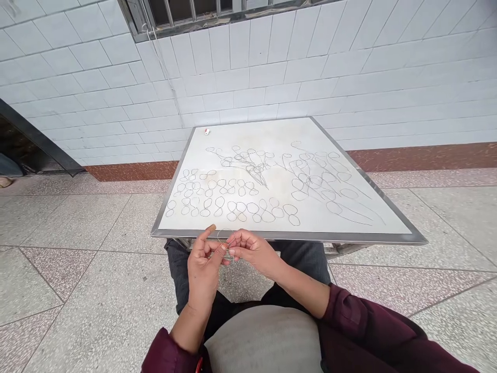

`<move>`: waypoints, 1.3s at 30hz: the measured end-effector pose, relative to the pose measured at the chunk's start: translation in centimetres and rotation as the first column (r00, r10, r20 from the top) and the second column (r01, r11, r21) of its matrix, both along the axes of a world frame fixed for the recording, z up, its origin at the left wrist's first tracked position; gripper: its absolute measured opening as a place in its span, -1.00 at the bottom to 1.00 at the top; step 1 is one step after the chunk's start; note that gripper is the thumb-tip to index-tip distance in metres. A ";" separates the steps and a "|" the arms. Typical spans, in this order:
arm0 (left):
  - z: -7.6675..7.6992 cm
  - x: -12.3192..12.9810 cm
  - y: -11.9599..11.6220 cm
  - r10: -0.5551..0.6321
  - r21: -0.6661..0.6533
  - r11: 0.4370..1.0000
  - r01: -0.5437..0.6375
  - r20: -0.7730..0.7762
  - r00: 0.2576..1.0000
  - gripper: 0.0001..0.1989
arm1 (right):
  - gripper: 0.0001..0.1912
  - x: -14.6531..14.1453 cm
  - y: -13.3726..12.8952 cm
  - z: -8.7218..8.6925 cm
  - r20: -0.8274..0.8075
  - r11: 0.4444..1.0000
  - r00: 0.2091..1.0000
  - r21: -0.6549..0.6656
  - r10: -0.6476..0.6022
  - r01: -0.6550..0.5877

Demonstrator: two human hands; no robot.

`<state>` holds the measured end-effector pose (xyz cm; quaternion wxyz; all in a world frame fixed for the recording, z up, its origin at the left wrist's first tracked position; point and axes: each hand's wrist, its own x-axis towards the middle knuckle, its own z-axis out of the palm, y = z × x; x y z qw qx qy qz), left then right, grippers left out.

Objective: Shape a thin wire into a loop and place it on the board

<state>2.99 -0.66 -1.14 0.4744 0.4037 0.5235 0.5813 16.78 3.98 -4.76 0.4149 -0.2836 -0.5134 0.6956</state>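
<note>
A thin wire loop (225, 230) is pinched between my two hands, just off the near edge of the white table. My left hand (205, 264) holds it with thumb and fingers, its index finger raised. From the right, my right hand (254, 252) grips the same wire, the fingertips of both hands close together. On the table, rows of figure-eight wire pieces (241, 211) lie at the front left. Behind them is a tangled bunch of wires (254, 163), and longer looped wires (326, 181) spread over the right side.
The white table (248, 228) has a grey metal rim. A small red and white object (207, 132) sits at its back left corner. Behind stands a tiled wall (267, 83) with a barred window (194, 10) and a hanging cord (166, 75).
</note>
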 end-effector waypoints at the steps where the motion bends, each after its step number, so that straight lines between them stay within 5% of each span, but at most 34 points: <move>1: 0.0 0.0 0.0 -0.002 0.003 1.000 0.002 -0.012 1.000 -0.47 | -0.77 0.0 0.0 -0.1 0.002 1.000 1.000 -0.001 -0.001 0.001; 6: 0.0 0.1 -0.1 -0.022 0.023 0.999 0.023 -0.049 0.999 -0.49 | -0.76 0.0 0.0 -0.2 -0.013 0.999 0.999 -0.017 -0.030 0.030; 17: 0.0 0.1 0.2 0.021 -0.036 0.999 -0.015 0.165 0.986 -0.43 | -0.68 0.0 0.0 0.3 -0.031 0.997 0.998 -0.053 -0.051 0.049; 39: -1.1 -0.6 0.5 -0.128 -0.037 0.991 0.128 -0.023 0.991 -0.52 | -0.74 0.1 0.1 0.0 0.048 0.997 0.997 -0.053 -0.057 0.060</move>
